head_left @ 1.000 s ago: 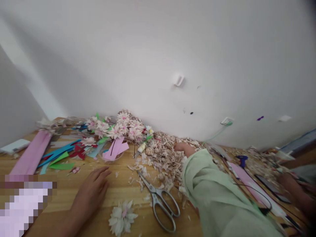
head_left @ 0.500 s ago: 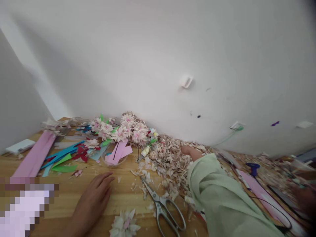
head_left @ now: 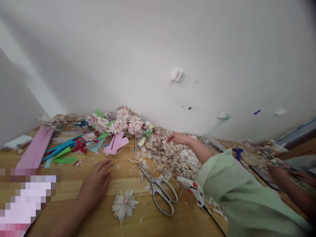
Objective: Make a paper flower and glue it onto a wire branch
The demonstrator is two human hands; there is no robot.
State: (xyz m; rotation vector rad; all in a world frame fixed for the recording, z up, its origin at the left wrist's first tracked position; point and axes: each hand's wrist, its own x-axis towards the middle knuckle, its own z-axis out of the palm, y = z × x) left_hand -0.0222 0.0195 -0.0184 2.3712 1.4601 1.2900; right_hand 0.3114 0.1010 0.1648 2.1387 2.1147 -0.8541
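A single view is given from the wearer's head, aimed forward and down. The loose heap of curled beige shreds (head_left: 170,158) is looked down on from within arm's reach; the smooth pale-grey wall (head_left: 138,59) is faced beyond it.

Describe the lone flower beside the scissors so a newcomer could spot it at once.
On the wooden table, look between the person's left hand and the silver scissors. There lies a single whitish, many-petalled flower with a pink centre. Unlike the similar blooms bunched by the wall, it lies apart.
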